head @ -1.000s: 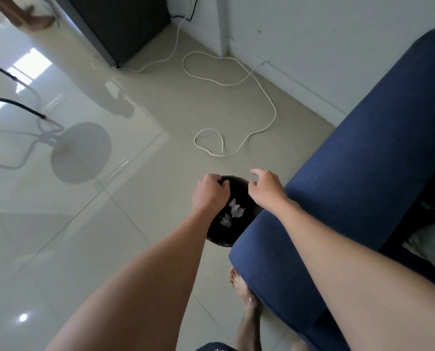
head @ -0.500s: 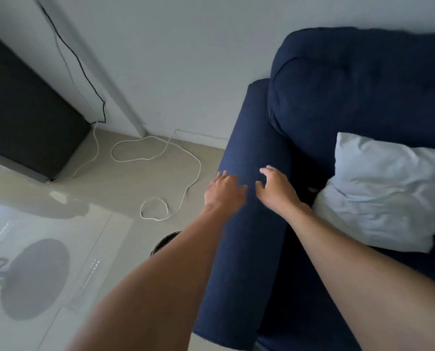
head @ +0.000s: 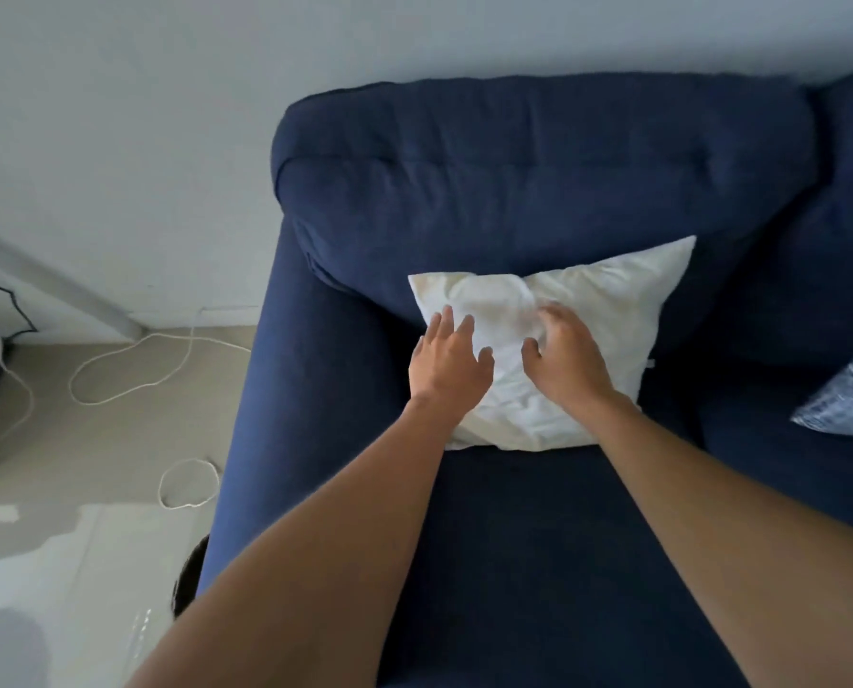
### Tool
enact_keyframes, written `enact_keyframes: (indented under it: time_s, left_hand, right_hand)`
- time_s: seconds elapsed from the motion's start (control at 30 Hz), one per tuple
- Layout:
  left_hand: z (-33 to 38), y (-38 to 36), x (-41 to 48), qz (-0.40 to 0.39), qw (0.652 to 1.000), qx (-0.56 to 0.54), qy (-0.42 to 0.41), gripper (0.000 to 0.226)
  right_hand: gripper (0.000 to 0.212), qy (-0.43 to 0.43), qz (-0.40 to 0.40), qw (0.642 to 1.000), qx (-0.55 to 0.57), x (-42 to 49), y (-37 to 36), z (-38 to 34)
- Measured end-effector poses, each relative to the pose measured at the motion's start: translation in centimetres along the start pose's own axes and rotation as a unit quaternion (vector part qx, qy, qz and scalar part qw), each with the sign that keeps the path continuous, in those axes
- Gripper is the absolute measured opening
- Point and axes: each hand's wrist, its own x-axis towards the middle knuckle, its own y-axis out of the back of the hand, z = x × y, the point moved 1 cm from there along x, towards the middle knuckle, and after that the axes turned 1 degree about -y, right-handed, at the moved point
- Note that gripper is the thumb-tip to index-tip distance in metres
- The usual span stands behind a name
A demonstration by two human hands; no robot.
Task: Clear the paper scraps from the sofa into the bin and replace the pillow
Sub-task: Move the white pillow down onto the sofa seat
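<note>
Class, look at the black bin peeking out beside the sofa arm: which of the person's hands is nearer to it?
Left. The left hand lies on the white pillow's left edge, on the side toward the black bin; the right hand rests further right.

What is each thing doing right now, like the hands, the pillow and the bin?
Left hand: open, fingers spread, flat on the pillow.
Right hand: open, fingers bent, on the pillow.
White crumpled fabric pillow: leaning against the sofa back.
Dark blue fabric sofa: no scraps visible on the seat.
Round black bin: on the floor, mostly hidden.
</note>
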Motion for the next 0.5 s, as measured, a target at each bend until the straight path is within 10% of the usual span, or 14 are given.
enact_keyframes:
  time_s: [0.23,0.5]
  left_hand:
    - [4.8,-0.8,4.5,0.058,0.998,0.031,-0.025,0.067]
    - [5.9,-3.2,5.7,0.001,0.999,0.024,0.028,0.080]
  right_hand:
    - [0.037,0.071,0.048,0.995,-0.039,4.8,2.4,4.0]
    - [0.092,0.072,-0.091,0.971,-0.211,6.8,1.9,7.3]
